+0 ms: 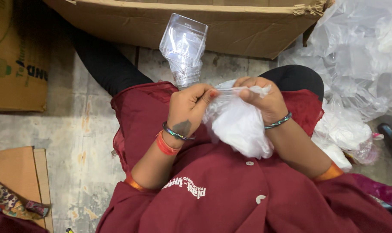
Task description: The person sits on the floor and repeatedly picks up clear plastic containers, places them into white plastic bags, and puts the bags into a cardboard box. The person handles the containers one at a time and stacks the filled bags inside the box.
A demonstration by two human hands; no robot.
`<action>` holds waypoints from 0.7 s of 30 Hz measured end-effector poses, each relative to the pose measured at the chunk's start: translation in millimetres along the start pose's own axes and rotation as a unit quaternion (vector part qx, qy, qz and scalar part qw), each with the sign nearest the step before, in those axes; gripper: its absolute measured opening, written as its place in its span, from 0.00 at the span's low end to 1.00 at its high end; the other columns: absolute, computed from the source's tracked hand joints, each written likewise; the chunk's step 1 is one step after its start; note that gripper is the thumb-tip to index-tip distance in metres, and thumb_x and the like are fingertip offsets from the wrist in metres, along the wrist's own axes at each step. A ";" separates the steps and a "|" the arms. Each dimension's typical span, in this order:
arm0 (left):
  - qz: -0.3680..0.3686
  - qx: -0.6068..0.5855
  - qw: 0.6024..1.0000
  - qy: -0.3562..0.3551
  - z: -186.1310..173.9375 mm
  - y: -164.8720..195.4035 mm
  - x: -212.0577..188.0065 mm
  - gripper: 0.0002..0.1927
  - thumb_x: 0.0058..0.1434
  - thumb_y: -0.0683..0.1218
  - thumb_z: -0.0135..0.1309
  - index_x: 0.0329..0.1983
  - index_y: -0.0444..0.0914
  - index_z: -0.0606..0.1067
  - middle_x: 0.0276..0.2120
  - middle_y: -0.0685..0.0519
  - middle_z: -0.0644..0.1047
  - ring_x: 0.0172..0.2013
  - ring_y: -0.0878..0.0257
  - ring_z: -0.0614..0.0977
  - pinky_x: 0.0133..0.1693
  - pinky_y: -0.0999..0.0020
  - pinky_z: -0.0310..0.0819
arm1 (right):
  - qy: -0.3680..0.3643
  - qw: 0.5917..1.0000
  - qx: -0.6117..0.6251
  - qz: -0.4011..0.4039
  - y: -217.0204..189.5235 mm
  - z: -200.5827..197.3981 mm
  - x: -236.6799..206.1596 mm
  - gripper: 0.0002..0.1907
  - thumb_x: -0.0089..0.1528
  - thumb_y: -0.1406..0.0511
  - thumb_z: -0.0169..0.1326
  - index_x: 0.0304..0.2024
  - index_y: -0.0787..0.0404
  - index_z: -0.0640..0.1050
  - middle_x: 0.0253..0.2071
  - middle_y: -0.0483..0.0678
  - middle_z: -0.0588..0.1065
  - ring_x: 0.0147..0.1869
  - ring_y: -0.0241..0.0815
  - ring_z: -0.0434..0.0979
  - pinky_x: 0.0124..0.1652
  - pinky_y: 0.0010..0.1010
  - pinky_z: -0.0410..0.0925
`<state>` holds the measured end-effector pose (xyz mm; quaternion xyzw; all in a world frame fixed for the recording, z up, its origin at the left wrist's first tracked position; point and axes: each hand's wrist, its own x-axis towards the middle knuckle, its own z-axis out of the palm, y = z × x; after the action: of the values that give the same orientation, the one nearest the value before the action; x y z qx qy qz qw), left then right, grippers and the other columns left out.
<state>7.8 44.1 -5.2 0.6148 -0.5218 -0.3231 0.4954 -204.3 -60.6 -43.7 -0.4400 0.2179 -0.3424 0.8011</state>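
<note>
pinching the gathered mouth of a white plastic bag (239, 125) between both hands, i judge it light, soft and slippery, best held at the neck. my left hand (188, 105) and right hand (260, 101) close their grip on it; it hangs below them over my lap, clear plastic bottles (184, 47) just beyond.

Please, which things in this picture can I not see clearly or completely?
Head view:
- Contents of the white plastic bag: hidden by its cloudy film.
- Left hand and right hand fingertips: buried in the bag's mouth.
- Clear bottle neck: behind the left hand.
- Cardboard box: cut by the top edge.
</note>
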 end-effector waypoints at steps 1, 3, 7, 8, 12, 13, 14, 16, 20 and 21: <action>0.019 -0.102 0.995 -0.014 1.1 -4.5 1.2 0.13 0.71 0.50 0.55 0.43 0.34 0.79 0.31 0.52 0.79 0.31 0.69 0.76 0.36 0.73 0.71 | -0.054 0.997 0.047 0.018 5.5 -5.1 1.9 0.15 0.61 0.59 0.68 0.34 0.63 0.77 0.44 0.50 0.78 0.46 0.40 0.77 0.46 0.29 0.72; 0.059 -0.299 0.952 -0.041 1.1 -13.9 4.3 0.16 0.74 0.51 0.50 0.46 0.32 0.75 0.45 0.51 0.79 0.43 0.69 0.77 0.47 0.72 0.72 | -0.163 0.975 0.139 0.056 16.0 -15.5 7.5 0.20 0.63 0.53 0.66 0.32 0.63 0.78 0.45 0.54 0.78 0.46 0.44 0.78 0.46 0.32 0.73; -0.062 -0.670 0.733 -0.096 -10.1 -29.8 9.2 0.13 0.78 0.49 0.48 0.42 0.34 0.74 0.33 0.54 0.80 0.34 0.64 0.79 0.43 0.65 0.75 | -0.202 0.934 0.194 0.220 21.9 -29.1 23.7 0.19 0.63 0.56 0.64 0.37 0.66 0.78 0.34 0.53 0.78 0.37 0.44 0.79 0.40 0.36 0.73; -0.016 -0.721 0.677 -0.145 -14.4 -32.8 9.7 0.15 0.83 0.49 0.46 0.43 0.34 0.74 0.32 0.55 0.79 0.33 0.65 0.79 0.43 0.67 0.75 | -0.172 0.943 0.111 0.262 18.6 -30.2 32.3 0.18 0.61 0.57 0.65 0.38 0.68 0.79 0.33 0.53 0.78 0.36 0.43 0.78 0.38 0.34 0.72; -0.025 -0.786 0.614 -0.071 -28.5 -48.2 10.2 0.06 0.77 0.42 0.47 0.49 0.33 0.73 0.33 0.54 0.76 0.32 0.66 0.77 0.40 0.67 0.75 | -0.135 0.953 -0.108 0.247 -3.0 -19.7 83.7 0.12 0.55 0.64 0.64 0.38 0.62 0.78 0.36 0.49 0.78 0.40 0.38 0.80 0.42 0.29 0.72; -0.042 -0.756 0.653 -0.032 -29.2 -54.3 11.4 0.04 0.72 0.39 0.47 0.47 0.35 0.72 0.35 0.54 0.76 0.32 0.66 0.77 0.39 0.67 0.75 | -0.129 0.966 -0.129 0.185 -8.4 -14.1 96.8 0.11 0.57 0.65 0.65 0.38 0.63 0.77 0.37 0.48 0.78 0.42 0.38 0.79 0.44 0.29 0.72; -0.058 -0.723 0.688 0.008 -28.4 -61.4 12.9 0.06 0.67 0.36 0.48 0.46 0.37 0.72 0.37 0.54 0.76 0.32 0.67 0.77 0.38 0.67 0.75 | -0.121 0.974 -0.149 0.122 -14.1 -8.2 107.9 0.11 0.59 0.67 0.66 0.39 0.63 0.76 0.38 0.48 0.77 0.43 0.39 0.78 0.47 0.30 0.72; -0.082 -0.677 0.725 0.096 -21.3 -79.7 20.9 0.10 0.63 0.33 0.48 0.45 0.38 0.71 0.39 0.54 0.77 0.33 0.66 0.77 0.38 0.66 0.75 | -0.101 0.933 -0.340 -0.061 -24.4 3.8 127.5 0.11 0.60 0.69 0.65 0.40 0.62 0.76 0.39 0.49 0.77 0.45 0.45 0.79 0.48 0.33 0.73; -0.073 -0.620 0.733 0.271 4.6 -125.5 62.9 0.11 0.65 0.32 0.51 0.46 0.38 0.71 0.39 0.55 0.76 0.35 0.64 0.78 0.35 0.67 0.74 | -0.016 0.658 -0.717 -0.229 -16.7 43.2 180.9 0.14 0.57 0.67 0.62 0.45 0.61 0.76 0.37 0.55 0.79 0.41 0.60 0.79 0.40 0.46 0.70; -0.060 -0.603 0.733 0.310 9.4 -136.5 74.8 0.11 0.66 0.32 0.52 0.47 0.39 0.71 0.38 0.55 0.76 0.35 0.64 0.78 0.34 0.67 0.74 | 0.008 0.622 -0.757 -0.200 -14.9 52.2 195.0 0.17 0.57 0.66 0.62 0.47 0.62 0.75 0.35 0.56 0.78 0.39 0.63 0.78 0.37 0.50 0.68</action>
<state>61.6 -35.1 -128.2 0.2828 0.0027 -0.3906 0.8760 -44.9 -181.6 -13.3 -0.9210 0.3129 -0.2119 0.0949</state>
